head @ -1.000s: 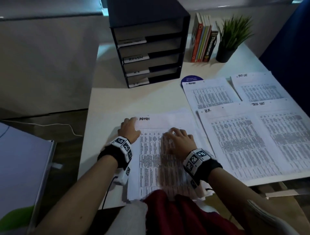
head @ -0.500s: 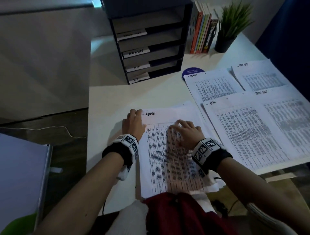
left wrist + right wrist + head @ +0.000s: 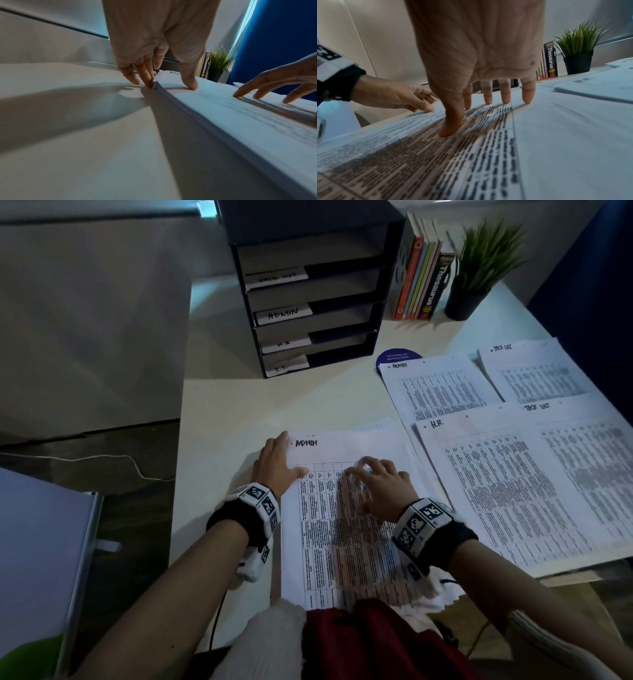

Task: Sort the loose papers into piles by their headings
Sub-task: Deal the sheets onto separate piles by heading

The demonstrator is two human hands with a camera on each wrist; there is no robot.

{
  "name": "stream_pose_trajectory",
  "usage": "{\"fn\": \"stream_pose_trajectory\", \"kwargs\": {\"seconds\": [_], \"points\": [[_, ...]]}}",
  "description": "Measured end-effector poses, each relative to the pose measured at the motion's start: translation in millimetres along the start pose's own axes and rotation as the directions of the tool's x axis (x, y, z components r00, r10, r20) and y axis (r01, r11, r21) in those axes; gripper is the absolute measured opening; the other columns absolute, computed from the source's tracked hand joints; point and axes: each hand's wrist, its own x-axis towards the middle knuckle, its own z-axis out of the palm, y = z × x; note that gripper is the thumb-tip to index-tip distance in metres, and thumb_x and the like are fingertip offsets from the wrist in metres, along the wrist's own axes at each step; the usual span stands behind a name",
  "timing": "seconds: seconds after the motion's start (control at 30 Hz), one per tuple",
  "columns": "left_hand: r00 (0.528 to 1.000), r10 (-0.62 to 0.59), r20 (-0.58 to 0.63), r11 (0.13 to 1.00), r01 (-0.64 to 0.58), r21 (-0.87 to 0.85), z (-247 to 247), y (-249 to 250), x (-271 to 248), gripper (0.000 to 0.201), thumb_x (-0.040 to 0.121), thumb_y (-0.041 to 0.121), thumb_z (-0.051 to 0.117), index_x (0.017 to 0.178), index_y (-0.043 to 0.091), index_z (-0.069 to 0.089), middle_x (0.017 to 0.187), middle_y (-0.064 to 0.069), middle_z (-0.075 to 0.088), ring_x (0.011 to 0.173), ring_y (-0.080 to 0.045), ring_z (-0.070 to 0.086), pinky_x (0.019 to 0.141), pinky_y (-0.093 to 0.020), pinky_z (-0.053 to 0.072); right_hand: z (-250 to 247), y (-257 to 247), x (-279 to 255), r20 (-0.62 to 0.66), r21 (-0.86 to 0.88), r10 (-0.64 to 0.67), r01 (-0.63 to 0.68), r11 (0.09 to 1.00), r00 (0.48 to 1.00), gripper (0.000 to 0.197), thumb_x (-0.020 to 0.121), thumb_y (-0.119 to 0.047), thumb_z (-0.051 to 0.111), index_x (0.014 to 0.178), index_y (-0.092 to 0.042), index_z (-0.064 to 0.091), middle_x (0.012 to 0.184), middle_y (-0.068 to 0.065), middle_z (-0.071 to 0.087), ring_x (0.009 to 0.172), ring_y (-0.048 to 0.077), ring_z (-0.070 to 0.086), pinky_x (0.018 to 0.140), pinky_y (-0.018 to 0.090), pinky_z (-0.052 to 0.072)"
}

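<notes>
A thick stack of loose papers (image 3: 346, 542) lies at the table's near edge, its top sheet headed ADMIN. My left hand (image 3: 279, 463) sits at the stack's upper left corner, fingers straight against the stack's edge (image 3: 159, 86) and thumb (image 3: 189, 81) on top. My right hand (image 3: 376, 484) rests on the top sheet (image 3: 471, 148) with spread fingertips (image 3: 488, 100) touching the printed table. To the right lie sorted papers: an ADMIN pile (image 3: 435, 388), an H.R. pile (image 3: 496, 491) and two TASK LIST piles (image 3: 534, 371) (image 3: 589, 453).
A black letter tray (image 3: 308, 302) with labelled shelves stands at the back. Beside it are upright books (image 3: 424, 275) and a potted plant (image 3: 479, 268). A round blue disc (image 3: 394, 357) peeks from under the far ADMIN pile. Floor and a cable (image 3: 102, 460) lie left of the table.
My left hand slid up along the stack's left edge to the top corner beside the ADMIN heading. My right hand stayed on the top sheet, and the head view shifted slightly.
</notes>
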Motion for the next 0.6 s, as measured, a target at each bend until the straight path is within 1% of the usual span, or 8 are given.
{"fn": "stream_pose_trajectory", "kwargs": {"seconds": [0.13, 0.23, 0.3, 0.37, 0.43, 0.47, 0.53, 0.6], "points": [[0.998, 0.005, -0.057, 1.0, -0.005, 0.002, -1, 1, 4, 0.066, 0.075, 0.026, 0.075, 0.129, 0.008, 0.041, 0.128, -0.011, 0.041, 0.118, -0.027, 0.045, 0.098, -0.038, 0.039, 0, 0, 0, -0.005, 0.004, 0.008, -0.008, 1.0, 1.0, 0.078, 0.075, -0.037, 0.073, 0.14, -0.034, 0.03, 0.148, -0.004, 0.022, 0.136, 0.025, 0.021, 0.107, 0.048, 0.028], [0.992, 0.026, -0.125, 1.0, -0.027, -0.011, -5, 3, 6, 0.055, 0.074, 0.021, 0.075, 0.117, 0.006, 0.045, 0.122, -0.012, 0.044, 0.109, -0.029, 0.049, 0.092, -0.039, 0.042, -1, -1, 0, 0.006, 0.01, 0.01, -0.01, 1.0, 1.0, 0.08, 0.073, -0.036, 0.074, 0.139, -0.034, 0.031, 0.147, -0.004, 0.024, 0.135, 0.024, 0.022, 0.106, 0.047, 0.029], [0.986, 0.039, -0.162, 0.998, -0.045, -0.033, -8, 6, 5, 0.046, 0.078, 0.016, 0.071, 0.115, 0.006, 0.046, 0.12, -0.012, 0.046, 0.106, -0.03, 0.051, 0.09, -0.038, 0.042, -5, -3, 1, 0.02, 0.017, 0.011, -0.012, 1.0, 1.0, 0.08, 0.071, -0.034, 0.076, 0.139, -0.033, 0.032, 0.146, -0.003, 0.025, 0.134, 0.024, 0.023, 0.106, 0.047, 0.03], [0.976, 0.09, -0.196, 0.995, -0.097, -0.027, -9, 9, 0, 0.036, 0.083, 0.009, 0.064, 0.114, 0.006, 0.048, 0.119, -0.012, 0.049, 0.103, -0.033, 0.053, 0.086, -0.039, 0.045, -10, -7, 5, 0.027, 0.014, 0.014, -0.014, 1.0, 1.0, 0.078, 0.073, -0.028, 0.076, 0.138, -0.03, 0.034, 0.145, 0.0, 0.027, 0.133, 0.025, 0.026, 0.106, 0.047, 0.031], [0.954, 0.184, -0.238, 0.983, -0.183, 0.028, -8, 12, -9, 0.028, 0.086, 0.003, 0.057, 0.113, 0.005, 0.051, 0.114, -0.014, 0.053, 0.097, -0.036, 0.057, 0.082, -0.042, 0.049, -16, -15, 14, 0.011, 0.044, -0.012, 0.011, 0.999, 1.0, 0.071, 0.078, -0.023, 0.072, 0.138, -0.024, 0.035, 0.141, 0.003, 0.035, 0.129, 0.025, 0.033, 0.105, 0.045, 0.032], [0.939, 0.233, -0.254, 0.973, -0.227, 0.052, -7, 12, -13, 0.026, 0.086, 0.001, 0.054, 0.112, 0.005, 0.053, 0.111, -0.015, 0.056, 0.092, -0.037, 0.059, 0.078, -0.042, 0.051, -18, -21, 19, -0.006, 0.108, -0.022, 0.022, 0.994, 1.0, 0.066, 0.079, -0.025, 0.07, 0.137, -0.021, 0.037, 0.137, 0.004, 0.041, 0.126, 0.025, 0.038, 0.104, 0.044, 0.034], [0.917, 0.308, -0.256, 0.951, -0.302, 0.063, -5, 12, -20, 0.022, 0.088, 0.001, 0.052, 0.109, 0.004, 0.057, 0.106, -0.015, 0.06, 0.084, -0.035, 0.062, 0.072, -0.034, 0.051, -22, -33, 30, -0.055, 0.339, -0.023, 0.041, 0.94, 0.998, 0.051, 0.083, -0.03, 0.066, 0.128, -0.014, 0.048, 0.122, 0.005, 0.056, 0.112, 0.023, 0.052, 0.095, 0.036, 0.043], [0.907, 0.354, -0.226, 0.933, -0.36, 0.016, -5, 10, -25, 0.016, 0.089, 0.005, 0.054, 0.104, 0.004, 0.06, 0.101, -0.013, 0.064, 0.082, -0.03, 0.063, 0.07, -0.027, 0.046, -21, -43, 40, -0.106, 0.596, 0.047, 0.026, 0.803, 0.993, 0.035, 0.089, -0.035, 0.058, 0.112, -0.008, 0.06, 0.099, 0.003, 0.063, 0.093, 0.021, 0.06, 0.081, 0.03, 0.047]]}}
